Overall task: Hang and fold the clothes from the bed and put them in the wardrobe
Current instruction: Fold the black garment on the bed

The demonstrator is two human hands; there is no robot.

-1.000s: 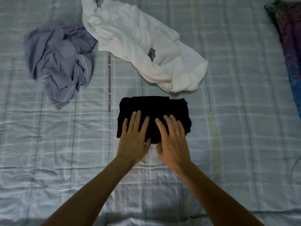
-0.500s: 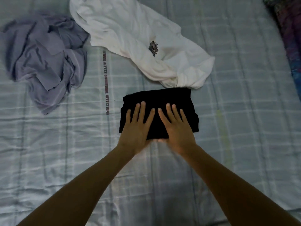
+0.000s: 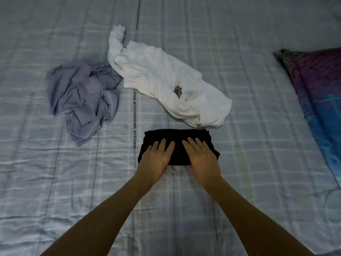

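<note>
Now the left hand [image 3: 156,159] and right hand [image 3: 201,157] lie wider apart than before, straight fingers slightly spread, pressing the folded black garment [image 3: 178,137]. It lies on the bed [image 3: 258,126], long axis left-right.

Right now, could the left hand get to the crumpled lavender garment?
Probably yes. The left hand lies flat on the folded black garment, holding nothing, and only bare checked bedsheet lies between it and the crumpled lavender garment.
</note>
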